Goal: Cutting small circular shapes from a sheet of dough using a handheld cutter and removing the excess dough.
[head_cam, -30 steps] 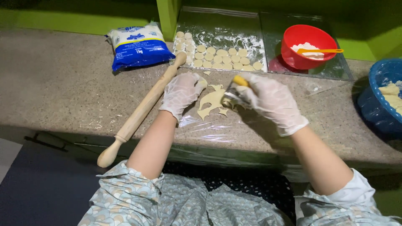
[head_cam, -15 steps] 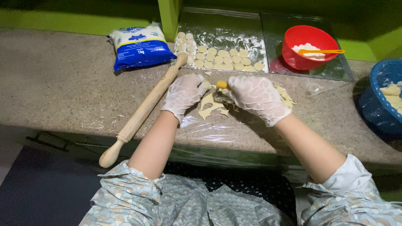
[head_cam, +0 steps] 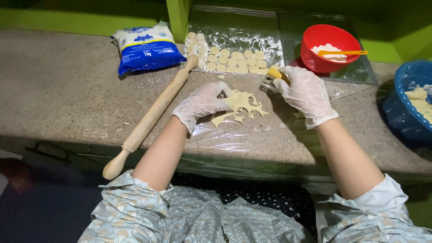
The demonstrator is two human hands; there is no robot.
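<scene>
On the speckled grey stone counter (head_cam: 58, 99), under a sheet of clear plastic film, lies one ragged sheet of pale leftover dough (head_cam: 240, 107) with round holes cut out of it. The left hand (head_cam: 202, 102), in a thin translucent glove, rests on that dough scrap, fingers curled narrowly onto its left edge. The right hand (head_cam: 306, 92), gloved the same way, is up and to the right of the scrap, its fingers closed around a small yellow-topped round cutter (head_cam: 275, 74); whether a dough piece sits in it cannot be told.

Just beyond the scrap, a floured clear plastic sheet (head_cam: 252, 33) carries roughly two dozen small pale dough discs (head_cam: 227, 58) in rows; some at the right end are hidden by the right hand, so the count is not exact. One long light wooden rolling pin (head_cam: 150, 119) lies slanted to the left of the scrap. Farther left and behind it is one soft rectangular bag, blue with a white top and printed label (head_cam: 145, 47), lying flat. Right of the discs stands one red plastic bowl (head_cam: 326, 45) of white flour with one orange spoon (head_cam: 342, 53) across it. Far right of the scrap, one blue plastic bowl (head_cam: 411, 105) holds more pale dough.
</scene>
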